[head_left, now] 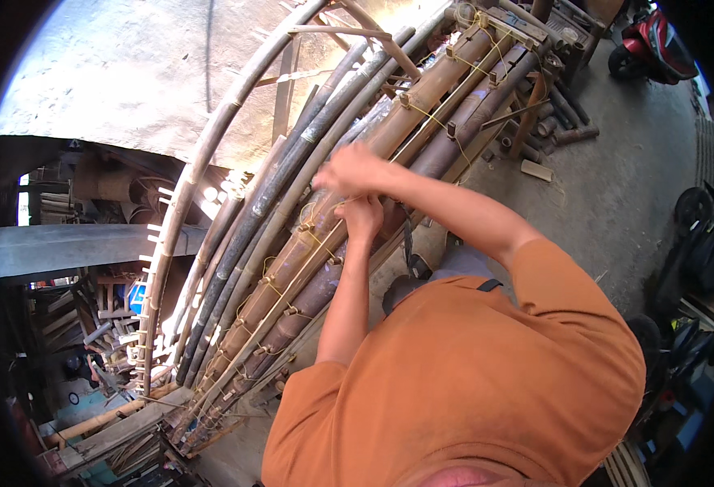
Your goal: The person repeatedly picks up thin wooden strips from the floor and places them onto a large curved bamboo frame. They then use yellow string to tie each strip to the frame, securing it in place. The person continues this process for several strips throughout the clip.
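A long row of brown bamboo poles [431, 85] runs slantwise in front of me, with small wooden pegs along it. Thin yellow cord [426, 114] is strung between the pegs. Over the middle of the row, my left hand [361, 216] has its fingers curled closed near the cord; whatever they grip is hidden. My right arm crosses above it from the right, and my right hand [349, 170] is smeared by motion just beyond the left one. A darker purplish bamboo pole [487, 101] lies along the near side of the row.
Dark long poles [267, 195] lie beyond the row, beside a curved pole with pegs [158, 268]. Cut bamboo pieces [572, 134] lie on the floor at the far right, near a red motor scooter [657, 50]. Wooden clutter [64, 316] fills the left side.
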`<state>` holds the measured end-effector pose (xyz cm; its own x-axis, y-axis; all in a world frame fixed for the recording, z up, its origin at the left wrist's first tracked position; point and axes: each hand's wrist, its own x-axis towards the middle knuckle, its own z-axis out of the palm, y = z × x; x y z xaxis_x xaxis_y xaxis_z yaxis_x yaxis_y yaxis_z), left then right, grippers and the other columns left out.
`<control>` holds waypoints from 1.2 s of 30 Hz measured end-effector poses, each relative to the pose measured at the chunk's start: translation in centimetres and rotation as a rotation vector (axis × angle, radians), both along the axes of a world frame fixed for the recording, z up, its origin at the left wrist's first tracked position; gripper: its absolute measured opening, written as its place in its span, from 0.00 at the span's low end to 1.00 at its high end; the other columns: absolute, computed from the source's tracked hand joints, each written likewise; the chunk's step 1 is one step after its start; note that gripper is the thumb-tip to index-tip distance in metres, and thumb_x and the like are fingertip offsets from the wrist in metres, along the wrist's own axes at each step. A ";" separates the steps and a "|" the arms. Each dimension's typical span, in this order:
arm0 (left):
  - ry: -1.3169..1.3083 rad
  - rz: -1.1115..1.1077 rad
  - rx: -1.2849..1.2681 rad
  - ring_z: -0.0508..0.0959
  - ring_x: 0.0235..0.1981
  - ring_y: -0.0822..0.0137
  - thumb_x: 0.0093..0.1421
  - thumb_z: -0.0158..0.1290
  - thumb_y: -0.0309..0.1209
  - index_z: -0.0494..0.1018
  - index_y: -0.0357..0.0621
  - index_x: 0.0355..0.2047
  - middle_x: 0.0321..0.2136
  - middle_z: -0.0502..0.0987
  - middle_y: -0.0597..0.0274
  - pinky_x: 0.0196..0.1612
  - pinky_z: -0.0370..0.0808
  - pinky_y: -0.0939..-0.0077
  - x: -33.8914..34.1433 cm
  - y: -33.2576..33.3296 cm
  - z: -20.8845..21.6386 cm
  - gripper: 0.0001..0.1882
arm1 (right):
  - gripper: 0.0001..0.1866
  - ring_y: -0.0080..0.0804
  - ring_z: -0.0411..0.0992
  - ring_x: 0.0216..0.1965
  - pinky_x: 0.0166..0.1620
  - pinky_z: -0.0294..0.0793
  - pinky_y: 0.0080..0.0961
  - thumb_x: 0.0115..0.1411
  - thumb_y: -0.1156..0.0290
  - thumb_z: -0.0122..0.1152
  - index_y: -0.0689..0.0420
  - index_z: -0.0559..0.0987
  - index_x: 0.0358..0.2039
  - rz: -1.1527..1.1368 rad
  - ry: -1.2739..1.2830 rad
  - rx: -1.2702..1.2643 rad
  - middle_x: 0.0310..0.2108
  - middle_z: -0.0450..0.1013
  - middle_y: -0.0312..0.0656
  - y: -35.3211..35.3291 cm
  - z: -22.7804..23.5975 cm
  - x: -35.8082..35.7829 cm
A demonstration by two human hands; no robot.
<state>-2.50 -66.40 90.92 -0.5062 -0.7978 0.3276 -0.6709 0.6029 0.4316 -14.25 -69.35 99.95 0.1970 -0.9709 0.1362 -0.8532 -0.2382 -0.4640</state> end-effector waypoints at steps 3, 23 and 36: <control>0.073 0.007 0.388 0.77 0.43 0.42 0.67 0.42 0.37 0.76 0.44 0.44 0.37 0.80 0.43 0.44 0.68 0.51 -0.5 -0.2 2.1 0.16 | 0.25 0.46 0.75 0.33 0.43 0.72 0.42 0.68 0.51 0.44 0.58 0.81 0.32 0.008 -0.102 0.172 0.28 0.77 0.52 -3.9 -3.3 -3.5; 0.087 0.283 0.322 0.81 0.39 0.52 0.63 0.48 0.34 0.80 0.41 0.37 0.36 0.81 0.48 0.45 0.74 0.61 -2.8 -14.1 -1.4 0.13 | 0.21 0.56 0.72 0.26 0.35 0.70 0.46 0.62 0.60 0.51 0.62 0.75 0.18 0.169 -0.301 0.152 0.18 0.71 0.56 15.8 -7.3 1.8; -0.307 0.019 0.447 0.76 0.47 0.47 0.63 0.52 0.41 0.72 0.42 0.41 0.41 0.78 0.43 0.49 0.63 0.38 17.6 1.2 4.3 0.15 | 0.11 0.25 0.71 0.31 0.38 0.72 0.29 0.68 0.63 0.45 0.52 0.75 0.33 -0.725 -2.084 -0.102 0.26 0.72 0.34 12.2 -7.3 19.5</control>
<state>15.09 -65.17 95.19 -0.5097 -0.8352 -0.2063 -0.8154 0.3925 0.4256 5.27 -57.13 92.65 -0.5398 -0.7669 -0.3472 0.7666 -0.2773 -0.5792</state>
